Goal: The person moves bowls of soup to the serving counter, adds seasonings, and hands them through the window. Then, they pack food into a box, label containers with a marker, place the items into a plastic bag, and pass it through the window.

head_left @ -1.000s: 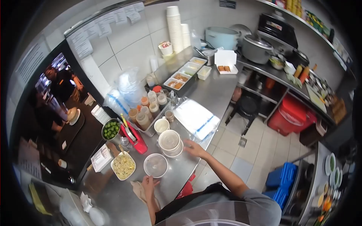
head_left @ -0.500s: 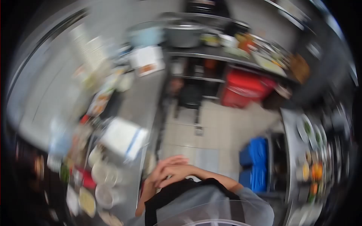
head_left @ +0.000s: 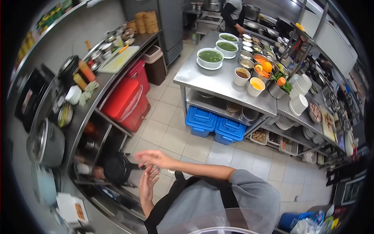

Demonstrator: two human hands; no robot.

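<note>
Right hand (head_left: 154,159) and left hand (head_left: 147,185) close together, fingers loosely extended, each grip wide. Black stool (head_left: 117,168) nearest, by lower shelves. Green soup bowls (head_left: 210,57) on steel bench (head_left: 198,84).

At 12 o'clock from the camera wearer stands a worktable (head_left: 210,84), with three bowls (head_left: 226,47) along its left side, two tubs (head_left: 200,121) beneath its lower shelf (head_left: 216,102) and a co-worker (head_left: 232,17) beyond its far end. Stacked cups (head_left: 300,86) sit at 1 o'clock, a cutting board (head_left: 329,126) at 2. A side counter (head_left: 78,113) holds a pot (head_left: 53,142) at 10 and a chopping board (head_left: 117,62) at 11; before it stand a stool (head_left: 116,167) at 10 and a bin (head_left: 126,101) at 11.
</note>
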